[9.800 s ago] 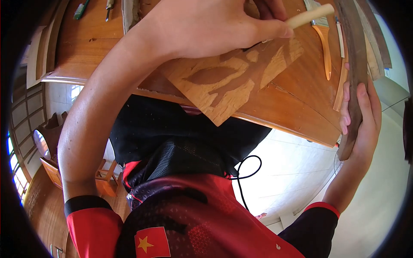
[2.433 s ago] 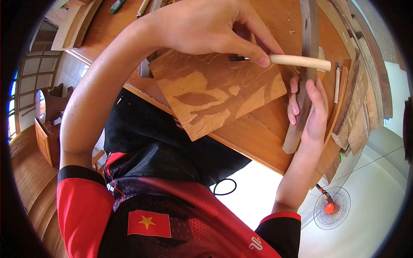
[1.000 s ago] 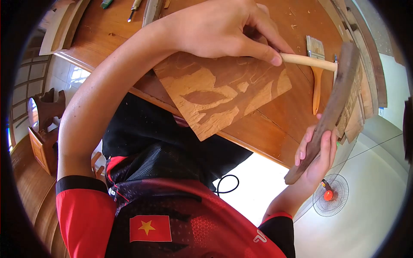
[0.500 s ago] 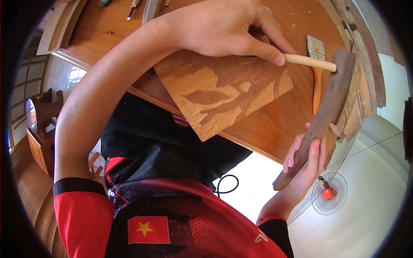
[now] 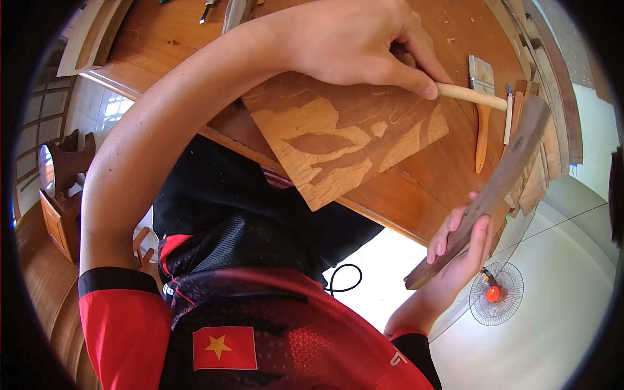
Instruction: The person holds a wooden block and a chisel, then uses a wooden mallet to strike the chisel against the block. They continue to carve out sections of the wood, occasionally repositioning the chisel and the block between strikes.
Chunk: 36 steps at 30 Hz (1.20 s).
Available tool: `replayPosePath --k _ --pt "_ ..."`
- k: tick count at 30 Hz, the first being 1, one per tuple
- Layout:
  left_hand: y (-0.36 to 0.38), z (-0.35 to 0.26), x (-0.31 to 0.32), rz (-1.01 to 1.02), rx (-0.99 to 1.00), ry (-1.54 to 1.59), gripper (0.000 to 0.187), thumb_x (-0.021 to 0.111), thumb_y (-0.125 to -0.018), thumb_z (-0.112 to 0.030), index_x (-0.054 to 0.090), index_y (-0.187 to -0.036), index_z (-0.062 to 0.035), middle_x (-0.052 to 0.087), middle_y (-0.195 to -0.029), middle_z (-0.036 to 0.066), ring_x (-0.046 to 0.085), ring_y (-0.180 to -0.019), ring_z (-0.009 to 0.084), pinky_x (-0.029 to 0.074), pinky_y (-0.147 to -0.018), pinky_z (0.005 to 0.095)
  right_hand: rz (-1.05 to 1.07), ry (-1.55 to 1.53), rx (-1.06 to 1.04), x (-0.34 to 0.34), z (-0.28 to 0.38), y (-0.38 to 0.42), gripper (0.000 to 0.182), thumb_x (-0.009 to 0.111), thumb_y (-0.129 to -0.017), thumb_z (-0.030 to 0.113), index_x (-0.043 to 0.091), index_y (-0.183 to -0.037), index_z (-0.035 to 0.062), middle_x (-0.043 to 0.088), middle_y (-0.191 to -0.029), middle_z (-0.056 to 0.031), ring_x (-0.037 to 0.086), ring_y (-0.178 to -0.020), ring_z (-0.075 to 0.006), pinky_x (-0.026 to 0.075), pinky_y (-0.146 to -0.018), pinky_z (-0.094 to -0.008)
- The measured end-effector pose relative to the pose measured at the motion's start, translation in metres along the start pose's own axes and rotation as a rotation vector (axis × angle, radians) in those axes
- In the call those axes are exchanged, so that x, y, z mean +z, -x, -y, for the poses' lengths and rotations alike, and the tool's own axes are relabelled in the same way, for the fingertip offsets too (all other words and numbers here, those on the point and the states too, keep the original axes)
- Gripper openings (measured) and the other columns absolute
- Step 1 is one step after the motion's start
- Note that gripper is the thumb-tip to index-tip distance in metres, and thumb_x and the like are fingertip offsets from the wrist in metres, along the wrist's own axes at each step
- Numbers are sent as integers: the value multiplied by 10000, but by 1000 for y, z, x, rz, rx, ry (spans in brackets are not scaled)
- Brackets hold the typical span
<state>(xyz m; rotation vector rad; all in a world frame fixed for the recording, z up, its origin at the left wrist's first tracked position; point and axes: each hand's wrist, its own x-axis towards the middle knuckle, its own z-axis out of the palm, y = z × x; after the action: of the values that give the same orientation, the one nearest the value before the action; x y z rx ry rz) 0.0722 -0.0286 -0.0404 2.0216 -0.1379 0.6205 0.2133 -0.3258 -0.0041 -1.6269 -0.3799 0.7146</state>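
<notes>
left hand (image 5: 354, 42) clamps a pale-handled chisel (image 5: 471, 96) on the carved panel (image 5: 344, 140) at the workbench's (image 5: 429, 195) near edge; right hand (image 5: 458, 250) grips a dark wooden mallet (image 5: 500, 185). leaf shapes partly relieved, upper outlines uncut.

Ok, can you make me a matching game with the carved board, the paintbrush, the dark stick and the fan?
Things
1. carved board
2. paintbrush
3. dark stick
4. fan

Places
A. standing on the floor
B. held in the right hand
C. under the left hand, sticking out over the edge of the table
D. lying flat on the table, next to the end of the pale tool handle that the left hand grips

Pairs: 1-C, 2-D, 3-B, 4-A
</notes>
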Motion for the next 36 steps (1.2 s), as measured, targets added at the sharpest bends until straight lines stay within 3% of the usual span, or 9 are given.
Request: replayPosePath --k 4,8,9,13,23,26,30,34,36 --pt "-2 2 0 -6 34 33 260 711 -954 -185 769 -1137 -10 746 -956 169 647 -928 325 522 -846 411 108 120 69 -4 -6 7 470 373 -1126 365 461 -1378 -21 527 -809 -68 440 -434 -106 378 -330 -248" --pt "-1 0 2 -11 2 -22 250 709 -948 -179 772 -1118 -7 739 -968 174 651 -941 335 522 -842 412 13 64 68 -3 -9 9 471 404 -1120 371 483 -1358 -28 526 -798 -68 436 -434 -105 374 -332 -249" --pt "-2 0 2 -9 1 -23 249 709 -946 -178 772 -1115 -6 738 -970 175 651 -944 336 522 -841 414 118 136 92 -3 -8 10 478 404 -1119 377 479 -1356 -32 527 -805 -68 435 -434 -106 373 -331 -247" --pt "0 0 3 -10 -1 -19 249 709 -942 -179 772 -1107 -4 733 -971 178 653 -951 339 520 -839 421 7 -12 59 -3 -6 11 506 482 -1091 402 479 -1360 -27 535 -805 -82 468 -457 -113 364 -359 -254" --pt "-1 -1 4 -63 -23 -95 250 695 -920 -166 775 -1078 11 731 -953 189 667 -928 349 527 -835 426 -42 -33 108 -3 -2 8 453 411 -1122 340 479 -1373 -30 557 -823 -72 453 -452 -84 375 -316 -236" --pt "-1 -2 5 -70 -26 -137 258 703 -910 -171 776 -1073 14 731 -949 190 678 -897 350 536 -817 425 101 150 104 -8 3 -1 497 489 -1090 396 520 -1327 -39 551 -798 -67 453 -464 -93 344 -361 -247" --pt "1 -6 2 -101 -53 -115 255 718 -898 -166 779 -1061 20 729 -930 198 685 -830 335 545 -765 410 18 49 -5 -9 22 -23 458 486 -1095 350 517 -1338 -38 551 -803 -64 452 -460 -92 356 -360 -242" --pt "-1 -17 -6 -61 -190 -101 240 728 -886 -151 785 -1046 20 726 -905 204 687 -785 309 547 -720 387 165 283 126 -9 37 -34 454 480 -1098 345 533 -1356 -25 564 -828 -57 456 -461 -88 376 -361 -243" --pt "2 -13 2 -130 -123 -162 234 730 -881 -147 788 -1038 17 726 -882 199 687 -782 300 546 -713 381 206 225 77 -17 43 -47 434 478 -1101 319 542 -1368 -17 567 -833 -57 470 -482 -81 365 -370 -237"
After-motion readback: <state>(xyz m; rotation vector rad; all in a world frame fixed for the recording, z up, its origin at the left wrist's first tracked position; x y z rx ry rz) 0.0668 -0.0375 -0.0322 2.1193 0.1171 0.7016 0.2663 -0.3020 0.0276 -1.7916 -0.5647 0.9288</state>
